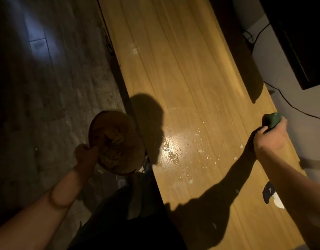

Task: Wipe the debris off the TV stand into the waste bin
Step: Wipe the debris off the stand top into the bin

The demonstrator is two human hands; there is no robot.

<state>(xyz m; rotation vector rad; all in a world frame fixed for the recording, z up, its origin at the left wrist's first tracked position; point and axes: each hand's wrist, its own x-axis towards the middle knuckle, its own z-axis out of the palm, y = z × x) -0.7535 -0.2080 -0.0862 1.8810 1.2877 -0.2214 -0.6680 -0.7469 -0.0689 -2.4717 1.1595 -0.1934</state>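
Observation:
The TV stand (pixel 182 69) is a long yellow wooden top running from the upper middle to the lower right. Wet smears and small white crumbs of debris (pixel 175 154) lie on its near middle part. My left hand (pixel 85 153) grips the rim of a round brown waste bin (pixel 123 163), held tilted against the stand's left edge, with yellowish scraps inside. My right hand (pixel 272 138) hovers over the stand's right side, shut on a green cloth (pixel 271 120) that bulges out of the fist.
The dark TV (pixel 303 42) stands at the upper right with black cables (pixel 289 103) trailing behind the stand. A dark long shadow or object (pixel 245 56) lies along the stand's back. A black and white item (pixel 272 196) sits near my right forearm. Grey floor (pixel 56 87) lies to the left.

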